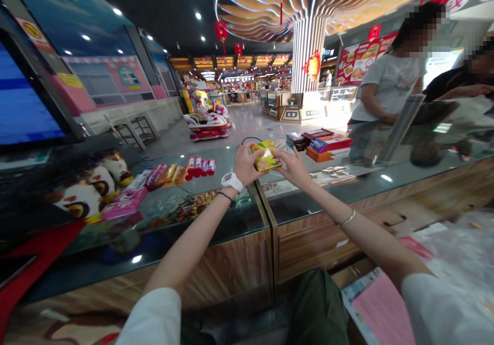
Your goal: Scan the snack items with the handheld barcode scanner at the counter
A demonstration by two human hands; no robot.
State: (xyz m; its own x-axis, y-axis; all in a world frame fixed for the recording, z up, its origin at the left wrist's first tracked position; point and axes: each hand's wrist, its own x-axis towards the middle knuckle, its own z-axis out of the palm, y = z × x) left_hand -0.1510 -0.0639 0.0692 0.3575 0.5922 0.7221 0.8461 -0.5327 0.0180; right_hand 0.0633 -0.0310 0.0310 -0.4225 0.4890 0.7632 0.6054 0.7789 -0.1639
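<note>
Both hands hold a small yellow box (266,155) out in front of me, above the glass counter (216,201). My left hand (246,164), with a white watch on its wrist, grips the box's left side. At its right side, my right hand (292,167) is closed on the edge with thumb and fingers. The print on the box is too blurred to read. Left of the hands, red tubes (200,166) and a row of wrapped bars (164,175) lie on the glass. On the right lie dark boxes (304,138) and a stack of red and orange packs (328,145).
At the far left are a monitor (29,98), brown-and-white figures (87,188) and a pink box (125,202). Two people stand at the right, one in a white shirt (393,80). A metal post (405,124) rises there. Wooden cabinets (227,270) front the counter on my side.
</note>
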